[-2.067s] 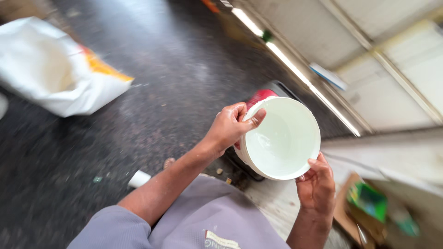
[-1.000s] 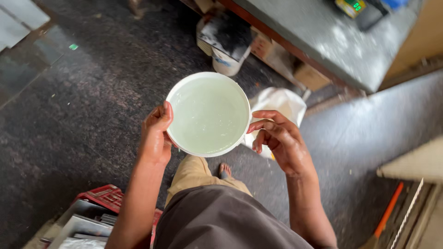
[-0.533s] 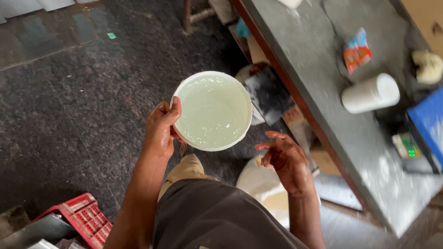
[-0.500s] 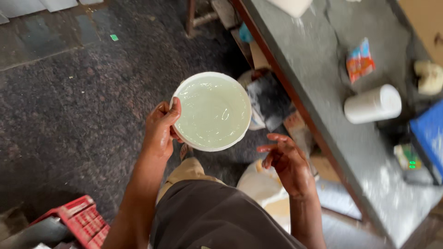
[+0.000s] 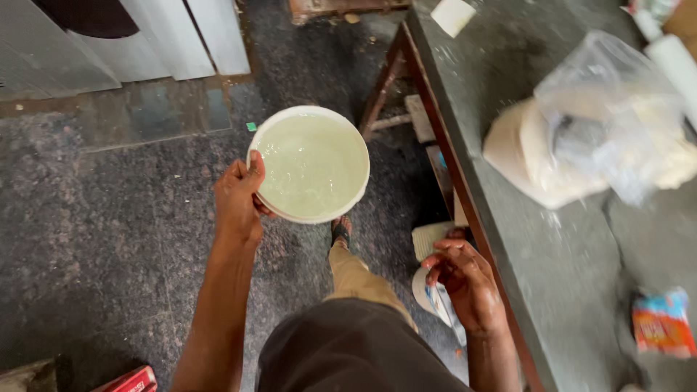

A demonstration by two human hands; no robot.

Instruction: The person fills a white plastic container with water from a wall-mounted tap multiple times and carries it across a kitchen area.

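Note:
My left hand (image 5: 238, 197) grips the rim of a round white bowl (image 5: 312, 164), thumb inside the edge. The bowl is filled with pale, cloudy liquid and is held level above the dark speckled floor. My right hand (image 5: 465, 279) hangs free near the edge of a grey counter (image 5: 552, 239), fingers loosely curled and holding nothing. My leg and foot (image 5: 341, 231) show below the bowl.
On the counter lie a clear plastic bag of white stuff (image 5: 602, 123), a small colourful packet (image 5: 662, 323) and a white block (image 5: 452, 14). White panels (image 5: 181, 36) stand at the far side of the floor. A red crate corner (image 5: 131, 380) sits at bottom left.
The view has swung along the counter as I walk. The bowl stays in my left hand. My right hand has dropped lower beside the counter edge.

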